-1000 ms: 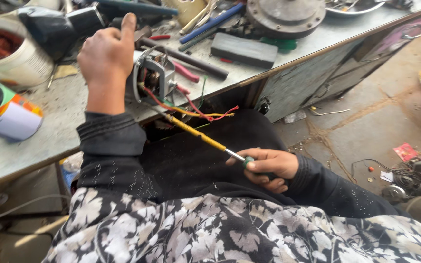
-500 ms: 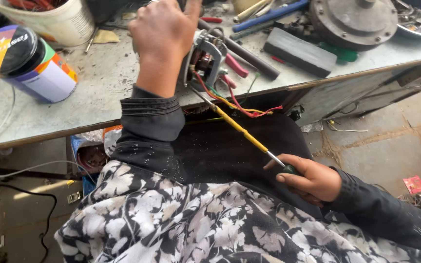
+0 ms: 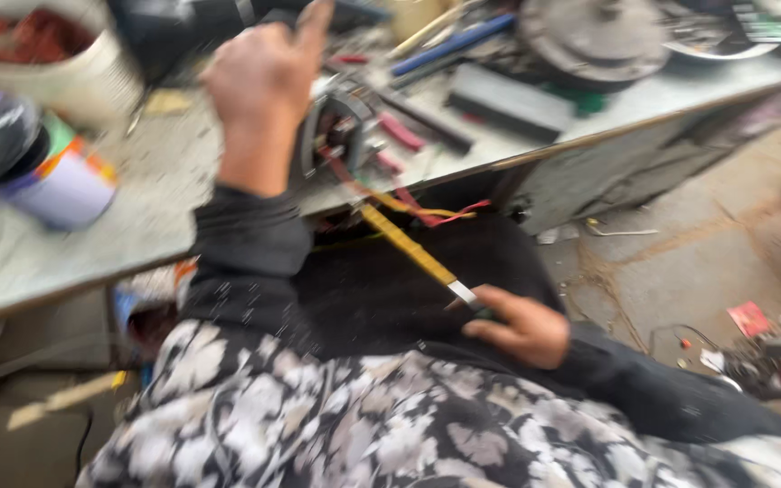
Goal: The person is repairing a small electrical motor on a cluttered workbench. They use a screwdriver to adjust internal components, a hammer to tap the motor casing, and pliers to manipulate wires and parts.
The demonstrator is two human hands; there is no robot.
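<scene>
Two hands — one motor part (image 3: 341, 136), one yellow tool (image 3: 413, 253).

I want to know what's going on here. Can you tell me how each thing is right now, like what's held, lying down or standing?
left hand: raised, gripping the metal part
metal part: standing at the bench edge, red wires hanging out
right hand: closed on the yellow tool
yellow tool: slanted, tip up at the part
paint can: lying on its side
white bucket: upright, red stuff inside
</scene>
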